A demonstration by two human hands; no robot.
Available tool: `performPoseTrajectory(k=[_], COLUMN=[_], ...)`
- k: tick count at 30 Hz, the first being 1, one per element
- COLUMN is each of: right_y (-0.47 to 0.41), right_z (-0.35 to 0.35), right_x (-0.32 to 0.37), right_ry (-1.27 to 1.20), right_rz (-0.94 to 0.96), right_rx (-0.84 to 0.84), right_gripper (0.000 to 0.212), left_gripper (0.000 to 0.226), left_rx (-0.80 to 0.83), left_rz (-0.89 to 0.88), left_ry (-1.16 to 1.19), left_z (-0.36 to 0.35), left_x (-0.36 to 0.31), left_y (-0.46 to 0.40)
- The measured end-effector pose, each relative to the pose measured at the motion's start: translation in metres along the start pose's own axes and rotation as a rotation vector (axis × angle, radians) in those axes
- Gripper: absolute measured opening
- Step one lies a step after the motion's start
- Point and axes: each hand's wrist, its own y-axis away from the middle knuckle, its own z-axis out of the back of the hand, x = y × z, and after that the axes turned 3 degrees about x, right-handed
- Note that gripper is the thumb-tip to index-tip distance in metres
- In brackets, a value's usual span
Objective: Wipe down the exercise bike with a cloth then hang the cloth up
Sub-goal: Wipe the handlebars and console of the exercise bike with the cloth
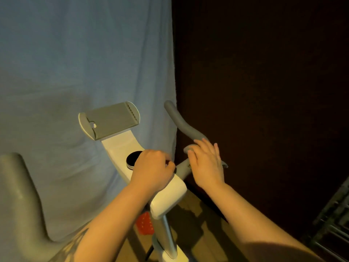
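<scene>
Hands meet over the front of a white exercise bike (pixel 170 193) with a grey steel post. The left hand (pixel 151 170) lies knuckles-up on the white plastic console housing, its fingers curled under into a loose fist; whatever they may pinch is hidden beneath the hand, so I cannot tell whether it holds anything. Just beyond its knuckles, partly covered by them, sits a round black dial (pixel 133 159) with a silver rim. Further beyond that hand, at the far end of the white neck, a grey ribbed tablet holder (pixel 111 120) with rounded white ends tilts up.

The right hand (pixel 206 163) is spread nearly flat, fingers straight and slightly fanned, resting on the inner bend of a grey foam-covered handlebar (pixel 181 121). That bar curves up and away from the fingertips toward the dark wall. A short grey stub of the bar shows under the palm, between the two hands.

No wiping cloth can be made out in either hand. A large pale blue fabric sheet (pixel 75 63) hangs as a backdrop beyond and left of the left hand. Below the left forearm a small red dotted object (pixel 144 225) stands near the post on the wooden floor (pixel 192 224). Far left of that forearm rises the other grey handlebar end (pixel 18 186), and a dark metal rack (pixel 334 224) is at the lower right, outside the right forearm.
</scene>
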Motion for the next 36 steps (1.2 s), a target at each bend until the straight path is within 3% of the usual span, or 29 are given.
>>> performPoseTrajectory(k=[4, 8, 13, 17, 21, 24, 27, 29, 32, 36], right_y=[0.016, 0.007, 0.022, 0.013, 0.003, 0.023, 0.025, 0.023, 0.033, 0.055], right_z=[0.001, 0.018, 0.005, 0.016, 0.019, 0.019, 0.024, 0.022, 0.018, 0.017], right_x=[0.022, 0.0, 0.024, 0.004, 0.022, 0.043, 0.049, 0.058, 0.08, 0.104], right_ry=[-0.062, -0.097, -0.124, -0.11, -0.08, -0.084, -0.083, 0.028, 0.084, 0.058], right_rz=[0.126, 0.293, 0.154, 0.25, 0.102, 0.057, 0.0, -0.025, -0.04, 0.01], right_rx=[0.056, 0.197, 0.065, 0.164, 0.157, 0.2, 0.203, 0.219, 0.2, 0.103], right_gripper=[0.057, 0.049, 0.053, 0.041, 0.032, 0.035, 0.035, 0.035, 0.031, 0.027], left_gripper=[0.023, 0.017, 0.018, 0.032, 0.042, 0.032, 0.032, 0.039, 0.034, 0.033], left_rx=[-0.037, -0.09, -0.097, -0.065, 0.03, 0.106, 0.049, -0.024, 0.055, 0.045], left_rz=[0.043, 0.083, 0.041, -0.02, -0.087, -0.19, -0.233, -0.187, -0.048, -0.074], left_ry=[0.094, 0.129, 0.108, 0.015, -0.04, -0.024, -0.167, -0.226, -0.125, -0.063], left_z=[0.003, 0.008, 0.002, -0.003, -0.002, 0.003, 0.008, 0.013, 0.018, 0.012], left_x=[-0.003, -0.01, -0.003, 0.004, 0.008, 0.009, 0.022, 0.033, 0.044, 0.047], left_y=[0.005, 0.006, 0.006, 0.003, 0.0, -0.001, 0.003, 0.001, -0.006, -0.016])
